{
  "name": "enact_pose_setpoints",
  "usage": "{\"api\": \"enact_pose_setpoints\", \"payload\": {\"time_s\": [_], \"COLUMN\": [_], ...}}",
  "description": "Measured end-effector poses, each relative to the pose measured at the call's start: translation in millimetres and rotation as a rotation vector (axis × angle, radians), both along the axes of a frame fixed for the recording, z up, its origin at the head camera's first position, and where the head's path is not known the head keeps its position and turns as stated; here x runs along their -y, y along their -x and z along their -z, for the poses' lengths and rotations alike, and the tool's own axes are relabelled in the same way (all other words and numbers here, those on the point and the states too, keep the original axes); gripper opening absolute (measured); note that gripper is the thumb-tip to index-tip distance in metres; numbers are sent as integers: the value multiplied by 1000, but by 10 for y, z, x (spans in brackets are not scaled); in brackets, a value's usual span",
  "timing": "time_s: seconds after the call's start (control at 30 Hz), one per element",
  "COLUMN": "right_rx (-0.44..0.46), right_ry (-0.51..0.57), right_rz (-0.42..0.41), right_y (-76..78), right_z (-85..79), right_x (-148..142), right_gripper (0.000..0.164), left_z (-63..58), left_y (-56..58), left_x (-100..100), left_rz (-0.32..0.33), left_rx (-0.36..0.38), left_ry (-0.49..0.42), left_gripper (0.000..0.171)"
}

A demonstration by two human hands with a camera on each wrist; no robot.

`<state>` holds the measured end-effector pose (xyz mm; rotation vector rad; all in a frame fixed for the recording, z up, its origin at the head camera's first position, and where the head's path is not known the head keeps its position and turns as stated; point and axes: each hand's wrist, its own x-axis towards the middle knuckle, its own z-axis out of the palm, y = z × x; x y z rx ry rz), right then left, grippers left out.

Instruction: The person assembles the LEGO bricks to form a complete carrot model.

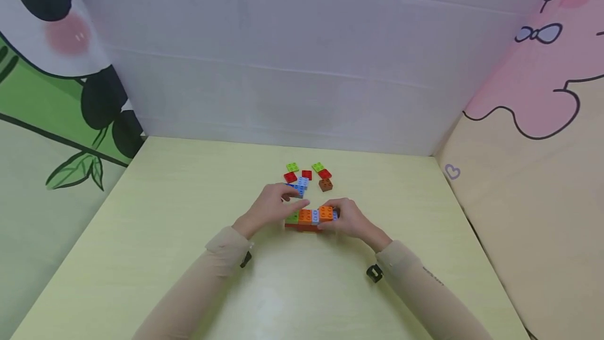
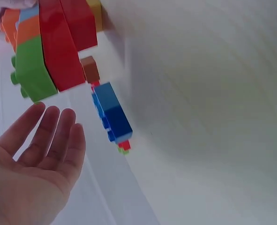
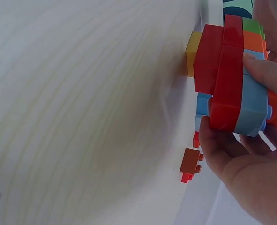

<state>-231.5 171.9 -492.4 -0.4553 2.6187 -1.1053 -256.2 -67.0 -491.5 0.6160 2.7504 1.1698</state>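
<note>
A built stack of toy building bricks [image 1: 305, 217] stands at the middle of the table. Its upper row has a green brick [image 2: 34, 70], orange ones and light blue ones. Beneath run red bricks [image 3: 229, 84], and a yellow brick [image 3: 191, 55] sits at the bottom. One more orange brick [image 1: 325, 212] rises above the row at the right. My right hand [image 1: 350, 219] grips that end, thumb across a light blue brick [image 3: 253, 104] and fingers around the far side. My left hand [image 2: 40, 173] holds nothing; its loosely extended fingers point toward the green end.
Beyond the stack, loose bricks lie on the table [image 1: 198, 214]: blue bricks [image 1: 302, 182] partly behind my left hand, a brown brick [image 1: 325, 185], several red ones [image 1: 290, 177] and lime green ones [image 1: 292, 167]. A white cloth wall [image 1: 302, 104] closes off the back.
</note>
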Motion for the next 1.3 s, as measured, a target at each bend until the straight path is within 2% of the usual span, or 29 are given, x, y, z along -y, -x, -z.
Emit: {"api": "enact_pose_setpoints", "payload": {"time_s": [0.2,0.33,0.43,0.6,0.83,1.07,1.3], "right_rx": [1,2,11,15,23,30,25], "right_ry": [7,2,2,-4,6,-2,-7], "right_rz": [0,-4,-1,12,13,17,17], "right_y": [-11,-16,-26,-44,-62,-63,-44], "right_z": [-8,-3,-5,-32,-39,-32,-30], "right_x": [-5,-3,0,1,6,13,-9], "right_gripper": [40,42,43,42,42,43,43], "left_z": [36,119,172,216,260,341,342], "left_y": [114,208,274,366,458,532,559], "left_x": [104,166,196,196,169,123,76], "left_rz": [-75,-74,-67,-60,-18,27,15], "left_rx": [-62,-104,-129,-113,-61,-54,-42], "left_ry": [-13,-6,37,118,232,256,262], "left_gripper": [47,43,50,59,59,57,51]}}
